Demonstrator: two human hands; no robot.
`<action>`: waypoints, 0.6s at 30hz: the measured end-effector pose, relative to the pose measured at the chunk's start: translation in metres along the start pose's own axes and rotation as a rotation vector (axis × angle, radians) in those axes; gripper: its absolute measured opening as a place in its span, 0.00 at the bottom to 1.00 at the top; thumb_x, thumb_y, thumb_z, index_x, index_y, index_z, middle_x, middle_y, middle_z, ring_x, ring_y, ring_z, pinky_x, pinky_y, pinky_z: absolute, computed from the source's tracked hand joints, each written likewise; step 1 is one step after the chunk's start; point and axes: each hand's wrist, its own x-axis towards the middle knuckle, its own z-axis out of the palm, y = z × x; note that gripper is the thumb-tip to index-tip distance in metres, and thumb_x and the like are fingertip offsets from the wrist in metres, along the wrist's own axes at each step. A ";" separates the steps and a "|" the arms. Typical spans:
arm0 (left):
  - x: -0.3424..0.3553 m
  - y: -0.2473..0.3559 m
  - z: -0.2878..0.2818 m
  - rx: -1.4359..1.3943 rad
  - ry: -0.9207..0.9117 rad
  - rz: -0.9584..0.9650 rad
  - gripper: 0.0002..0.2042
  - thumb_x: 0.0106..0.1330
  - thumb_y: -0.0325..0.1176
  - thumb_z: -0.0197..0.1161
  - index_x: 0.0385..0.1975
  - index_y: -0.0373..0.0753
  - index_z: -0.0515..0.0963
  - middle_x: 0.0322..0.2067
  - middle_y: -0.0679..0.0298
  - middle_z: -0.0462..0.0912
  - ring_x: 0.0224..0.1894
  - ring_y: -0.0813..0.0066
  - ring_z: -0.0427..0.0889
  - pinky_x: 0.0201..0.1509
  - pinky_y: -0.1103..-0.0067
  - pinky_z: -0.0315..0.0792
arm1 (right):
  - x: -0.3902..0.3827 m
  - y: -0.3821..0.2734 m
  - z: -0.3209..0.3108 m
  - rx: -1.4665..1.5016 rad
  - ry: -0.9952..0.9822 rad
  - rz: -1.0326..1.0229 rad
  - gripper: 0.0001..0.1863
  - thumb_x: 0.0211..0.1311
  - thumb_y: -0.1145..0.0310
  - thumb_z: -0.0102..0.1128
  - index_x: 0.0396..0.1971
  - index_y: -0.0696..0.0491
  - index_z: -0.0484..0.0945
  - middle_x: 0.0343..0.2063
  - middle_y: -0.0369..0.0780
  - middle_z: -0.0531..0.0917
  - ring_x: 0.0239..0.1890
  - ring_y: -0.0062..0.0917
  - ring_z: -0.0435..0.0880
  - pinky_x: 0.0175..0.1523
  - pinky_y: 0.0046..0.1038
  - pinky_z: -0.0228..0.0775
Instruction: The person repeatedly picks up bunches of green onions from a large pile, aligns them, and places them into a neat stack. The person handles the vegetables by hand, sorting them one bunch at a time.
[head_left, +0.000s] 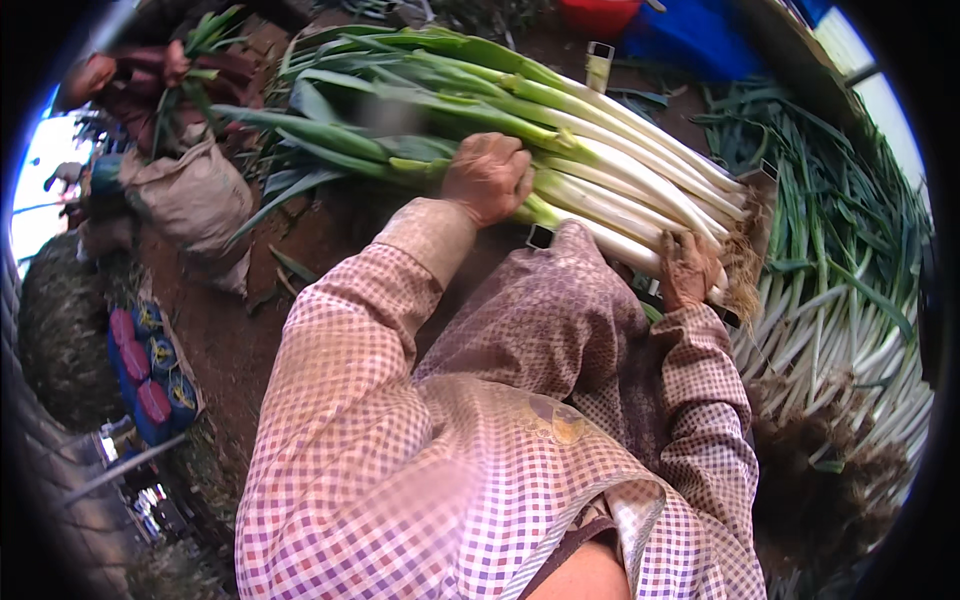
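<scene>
Grasping leeks (632,175) with left hand (487,178) at 12 o'clock and right hand (690,270) at 3; best to squeeze gently, levelling roots (742,262).

Reddish-brown earth floor (215,335), blue sheeting (690,42) at upper right, bright white light (38,190) along the left edge.

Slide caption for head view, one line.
Left grip and right grip on a bundle of leeks, roots toward the right, beside more piled leeks.

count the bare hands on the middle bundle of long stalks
2: the left hand, where the bundle turns green, and the right hand, near its roots. None seems hidden.
</scene>
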 end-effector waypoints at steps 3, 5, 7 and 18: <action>0.000 -0.002 0.008 0.043 0.013 0.019 0.05 0.54 0.37 0.60 0.25 0.44 0.74 0.32 0.64 0.74 0.39 0.64 0.74 0.47 0.67 0.66 | 0.002 -0.003 0.005 0.018 -0.008 0.088 0.13 0.58 0.54 0.56 0.30 0.47 0.81 0.34 0.42 0.79 0.41 0.40 0.75 0.46 0.41 0.62; 0.000 -0.001 0.012 0.030 -0.005 0.020 0.06 0.53 0.37 0.61 0.29 0.44 0.77 0.35 0.64 0.76 0.42 0.64 0.75 0.48 0.66 0.66 | 0.008 -0.008 -0.004 0.031 0.093 0.008 0.13 0.58 0.54 0.56 0.30 0.48 0.80 0.34 0.41 0.80 0.40 0.40 0.75 0.45 0.43 0.62; 0.001 -0.001 0.013 0.087 -0.017 0.052 0.08 0.54 0.38 0.61 0.32 0.44 0.79 0.38 0.65 0.77 0.45 0.65 0.74 0.51 0.67 0.65 | 0.019 -0.012 -0.023 0.060 -0.183 0.120 0.16 0.59 0.54 0.55 0.36 0.50 0.80 0.38 0.45 0.80 0.42 0.43 0.76 0.48 0.42 0.65; -0.005 -0.017 0.026 0.097 -0.169 -0.092 0.10 0.55 0.36 0.61 0.35 0.42 0.80 0.40 0.61 0.79 0.47 0.60 0.75 0.52 0.67 0.65 | -0.046 0.242 -0.138 0.569 0.054 0.774 0.20 0.65 0.53 0.52 0.43 0.56 0.79 0.33 0.37 0.84 0.34 0.19 0.81 0.40 0.22 0.72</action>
